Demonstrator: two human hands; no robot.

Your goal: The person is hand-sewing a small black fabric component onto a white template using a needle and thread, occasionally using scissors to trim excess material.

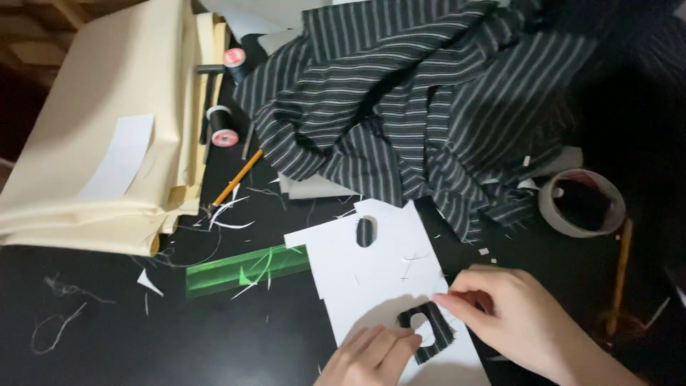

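Lower centre of frame: small striped fabric piece [427,330], dark with pale lines, lying flat on the white card template [371,275], across its lower cut-out.
Handling: light, limp, frayed at the edges; likely to shift or curl at a touch, so best pinned at its ends, flat against the stiffer card.
Left hand [368,357]: bottom edge of frame, palm down, fingers together and curled, tips pressed on the card just beside the piece's left end; no pinch seen.
Right hand [522,322]: lower right, wrist angled in from the corner, thumb and forefinger closed together on the piece's upper right corner.
Centre left: green transparent ruler [246,270] touching the card's left edge, thread scraps over it.
Upper centre to right: heap of striped cloth [421,100], same pattern.
Upper left: cream folded paper [107,129]; beside it two thread spools [223,127] and an orange pencil [236,179].
Right: tape roll [582,204], well apart from both hands.
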